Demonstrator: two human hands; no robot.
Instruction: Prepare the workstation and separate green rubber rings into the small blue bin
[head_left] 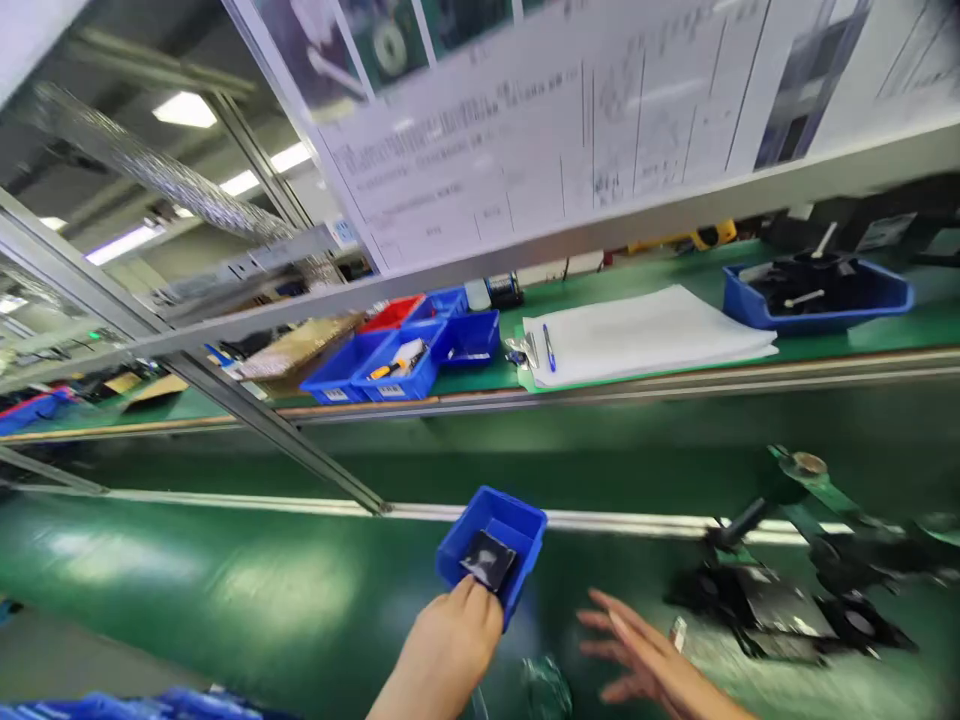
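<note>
A small blue bin (pixel 531 540) is at the middle of the green workbench, overlapping the white rail from this view. Inside it lies a flat black packet (pixel 489 558) with a shiny patch. My left hand (pixel 459 635) is closed at the bin's near rim, fingertips just inside and beside the packet; its thumb is hidden. My right hand (pixel 637 650) hovers to the right of the bin, fingers spread, holding nothing and slightly blurred. Below the bin, between my hands, is a clear, crumpled-looking item (pixel 545 688) that I cannot make out.
Right of my hands sits a black mechanical assembly (pixel 780 605), blurred. The shelf above holds blue bins (pixel 401 365), a red bin (pixel 391 314), paper on a clipboard (pixel 652 335) with a blue pen (pixel 550 348), and a blue tray (pixel 817 318) of black parts. A metal post (pixel 277 430) slants at left.
</note>
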